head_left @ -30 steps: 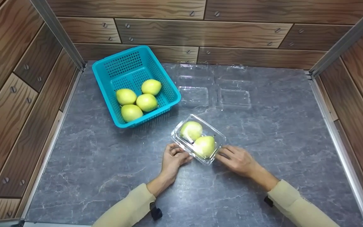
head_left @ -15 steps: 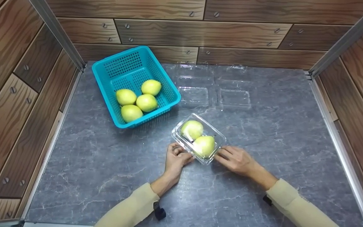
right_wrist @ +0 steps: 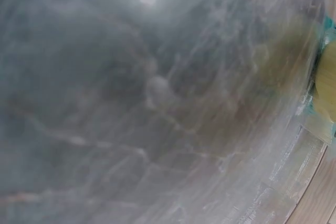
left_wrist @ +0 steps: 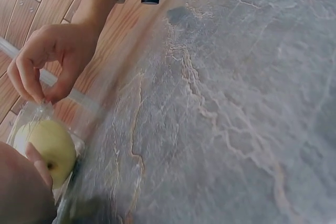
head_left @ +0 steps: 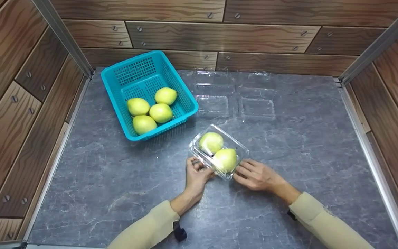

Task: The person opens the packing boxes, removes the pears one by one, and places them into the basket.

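A clear plastic clamshell container sits slantwise on the grey table, its lid over two yellow-green pears. At its near left edge is my left hand, thumb and fingers curled against the rim. My right hand pinches the near right corner; in the left wrist view, the right hand's thumb and fingertips meet on the clear plastic beside a pear. Part of my left hand blurs across that view's lower corner. The right wrist view shows mostly table, with a pear at its edge.
A teal basket stands at the back left with several pears in it. Right of it, open clear containers lie near the back wall. Wood-patterned walls enclose the table behind and at both sides.
My left hand and forearm have shifted slightly right along the container's edge. The right hand has moved a little left, fingers closer in at the corner. The container has barely moved.
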Action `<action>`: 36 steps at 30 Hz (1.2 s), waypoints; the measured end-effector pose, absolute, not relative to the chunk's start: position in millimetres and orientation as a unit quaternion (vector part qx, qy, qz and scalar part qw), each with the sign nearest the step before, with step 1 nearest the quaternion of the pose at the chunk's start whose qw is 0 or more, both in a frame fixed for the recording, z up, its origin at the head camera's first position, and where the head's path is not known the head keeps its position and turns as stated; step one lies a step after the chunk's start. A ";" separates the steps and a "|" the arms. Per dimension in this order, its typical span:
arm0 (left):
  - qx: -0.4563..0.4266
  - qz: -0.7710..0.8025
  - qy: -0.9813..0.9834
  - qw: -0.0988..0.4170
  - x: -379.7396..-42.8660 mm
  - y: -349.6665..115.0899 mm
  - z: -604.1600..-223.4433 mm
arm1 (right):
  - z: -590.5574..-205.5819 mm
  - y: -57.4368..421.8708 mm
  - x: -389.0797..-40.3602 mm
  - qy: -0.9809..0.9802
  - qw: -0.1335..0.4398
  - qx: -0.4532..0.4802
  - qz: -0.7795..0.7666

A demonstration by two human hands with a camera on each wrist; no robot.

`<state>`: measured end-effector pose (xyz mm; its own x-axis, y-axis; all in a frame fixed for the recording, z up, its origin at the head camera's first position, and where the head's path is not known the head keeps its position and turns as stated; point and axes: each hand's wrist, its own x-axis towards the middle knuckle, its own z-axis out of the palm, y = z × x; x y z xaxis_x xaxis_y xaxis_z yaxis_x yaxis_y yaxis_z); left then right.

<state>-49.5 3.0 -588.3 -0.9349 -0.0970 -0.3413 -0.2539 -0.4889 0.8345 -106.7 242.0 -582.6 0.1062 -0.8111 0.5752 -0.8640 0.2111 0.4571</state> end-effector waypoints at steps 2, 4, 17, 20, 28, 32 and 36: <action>-0.174 0.843 0.508 0.039 -49.2 5.0 -588.3 | -583.0 241.4 -107.4 -0.666 0.402 0.628 0.032; -0.177 0.841 0.511 0.032 -48.6 6.9 -588.7 | -583.5 240.8 -108.0 -0.666 0.404 0.626 0.031; -0.176 0.836 0.520 0.017 -45.8 9.7 -591.4 | -583.3 238.0 -111.3 -0.660 0.424 0.619 0.040; -0.179 0.832 0.524 0.022 -45.6 8.8 -592.0 | -582.5 236.9 -111.2 -0.656 0.429 0.619 0.039; -0.166 0.839 0.517 0.029 -46.4 6.3 -592.0 | -578.3 234.6 -112.6 -0.649 0.431 0.625 0.045; -0.160 0.840 0.517 0.034 -46.2 5.4 -592.3 | -576.7 234.5 -112.2 -0.652 0.427 0.626 0.036; -0.160 0.842 0.514 0.036 -45.7 5.1 -592.5 | -576.0 234.7 -112.4 -0.645 0.431 0.630 0.036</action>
<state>-45.7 5.1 -592.5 -0.9459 -0.1040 -0.3075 -0.2262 -0.4682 0.8542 -112.4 234.7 -576.0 0.1646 -0.7812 0.6022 -0.8441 0.2043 0.4957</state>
